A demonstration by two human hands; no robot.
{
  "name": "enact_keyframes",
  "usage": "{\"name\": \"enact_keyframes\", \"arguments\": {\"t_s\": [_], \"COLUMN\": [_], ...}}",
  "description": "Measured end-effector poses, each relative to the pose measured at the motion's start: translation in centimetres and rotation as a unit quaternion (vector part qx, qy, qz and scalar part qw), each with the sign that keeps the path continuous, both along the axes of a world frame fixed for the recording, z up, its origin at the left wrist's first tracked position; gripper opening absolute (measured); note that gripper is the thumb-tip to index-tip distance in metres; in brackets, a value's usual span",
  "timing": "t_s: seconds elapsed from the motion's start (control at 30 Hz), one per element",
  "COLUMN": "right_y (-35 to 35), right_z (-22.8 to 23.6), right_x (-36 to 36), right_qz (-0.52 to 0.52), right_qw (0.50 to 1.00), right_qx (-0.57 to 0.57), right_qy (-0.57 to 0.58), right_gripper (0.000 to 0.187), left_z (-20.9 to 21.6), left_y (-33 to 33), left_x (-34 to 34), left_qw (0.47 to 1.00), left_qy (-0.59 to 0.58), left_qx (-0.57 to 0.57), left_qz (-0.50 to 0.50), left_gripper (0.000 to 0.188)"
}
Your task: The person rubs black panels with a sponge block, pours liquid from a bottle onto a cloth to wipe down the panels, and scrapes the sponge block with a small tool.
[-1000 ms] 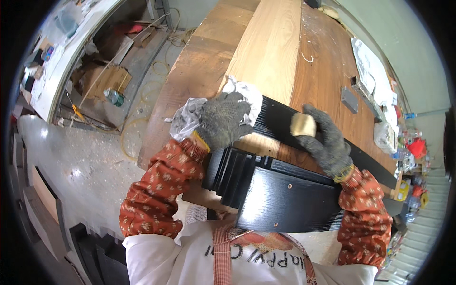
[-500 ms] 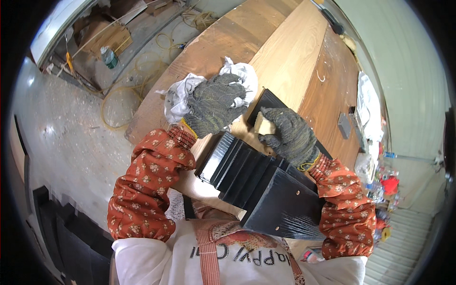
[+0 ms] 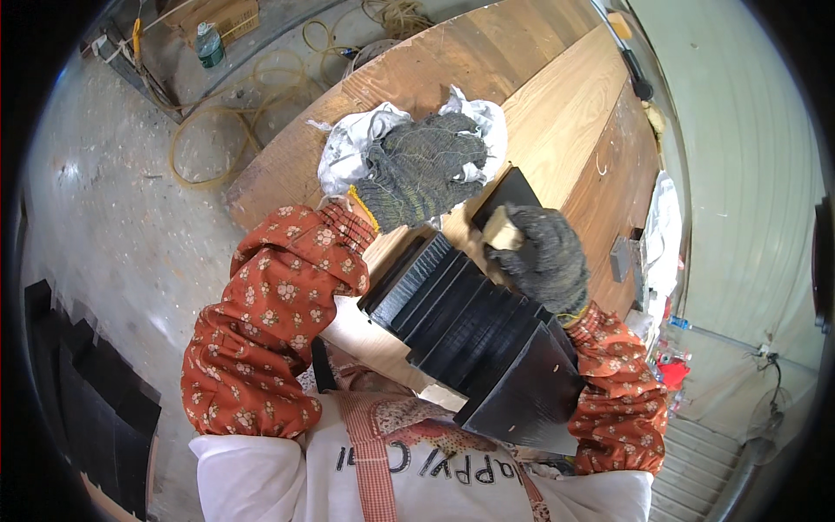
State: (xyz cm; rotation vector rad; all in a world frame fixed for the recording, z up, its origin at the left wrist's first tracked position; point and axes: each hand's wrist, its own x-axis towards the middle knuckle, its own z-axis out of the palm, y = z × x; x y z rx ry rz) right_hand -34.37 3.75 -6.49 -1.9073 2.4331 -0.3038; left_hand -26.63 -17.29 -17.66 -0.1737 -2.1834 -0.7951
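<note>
Big wooden table of brown and pale planks [image 3: 557, 96]; stack of black ridged-edge boards [image 3: 470, 313] at its near side, against the person's front; flat black board [image 3: 509, 196] beyond the stack, partly hidden by right hand; crumpled white cloth [image 3: 352, 143] under left hand [image 3: 422, 170], grey-gloved, back up, can't tell if gripping; right hand [image 3: 544, 257], grey-gloved, pinching pale beige block [image 3: 502, 228] by the flat board, contact unclear

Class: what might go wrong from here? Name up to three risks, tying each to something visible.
1. Loose threads on the gloved left hand might catch on the black boards.
2. Those boards reach close to the apron, so the body may nudge them.
3. The gloved right hand, holding a pale block, is close beside the boards, so it might scuff them.
</note>
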Motion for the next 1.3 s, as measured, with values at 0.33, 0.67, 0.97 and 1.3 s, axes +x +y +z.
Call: {"name": "enact_keyframes", "arguments": {"t_s": [0.33,0.67,0.97,1.3], "right_y": [0.9,-0.2,-1.9,-1.1], "right_z": [0.2,1.4,0.7,0.2], "right_x": [-0.1,-0.6,-0.2,-0.6], "right_qz": [-0.045,-0.017,-0.013,0.042], "right_qw": [0.998,0.999,0.999,0.998], "right_qx": [0.038,0.045,0.040,0.047], "right_qy": [-0.014,-0.015,-0.005,0.011], "right_gripper": [0.052,0.050,0.052,0.049], "left_z": [3.2,-0.3,0.7,0.6], "left_y": [-0.8,0.6,0.2,0.7], "left_x": [0.8,-0.4,0.5,-0.5], "left_qw": [0.988,1.000,0.989,0.979], "left_qy": [-0.009,0.007,-0.099,-0.057], "left_qx": [-0.137,-0.020,0.110,0.190], "left_qz": [0.074,0.013,0.001,-0.048], "left_gripper": [0.024,0.033,0.031,0.028]}}
